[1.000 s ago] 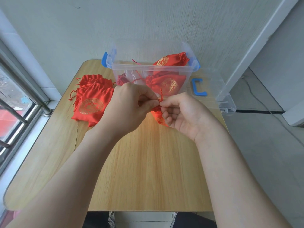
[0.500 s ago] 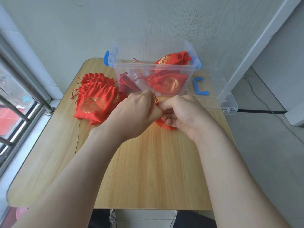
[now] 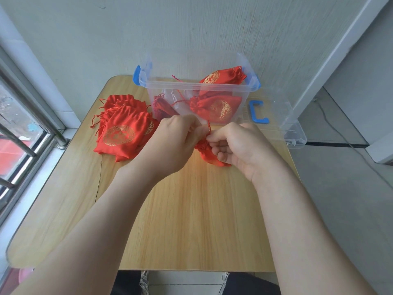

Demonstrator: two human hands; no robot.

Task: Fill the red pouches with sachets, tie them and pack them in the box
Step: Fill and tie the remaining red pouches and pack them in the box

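Note:
A small red pouch (image 3: 207, 153) with its neck gathered lies on the wooden table, between my hands. My left hand (image 3: 176, 141) pinches one end of its red drawstring (image 3: 209, 128). My right hand (image 3: 238, 143) pinches the other end and rests on the pouch, hiding most of it. Just behind my hands stands a clear plastic box (image 3: 197, 86) with blue handles; tied red pouches (image 3: 217, 107) with gold print lie inside. A pile of flat red pouches (image 3: 123, 130) lies left of the box. No sachets are visible.
The box's clear lid (image 3: 291, 128) with a blue clip (image 3: 257, 112) lies at the table's right edge, right of the box. A wall stands close behind the table (image 3: 191, 220). A window with metal bars (image 3: 21, 124) runs along the left side.
My hands were pressed together half a second ago and have drawn slightly apart, exposing the pouch's gathered neck and a loop of drawstring between them.

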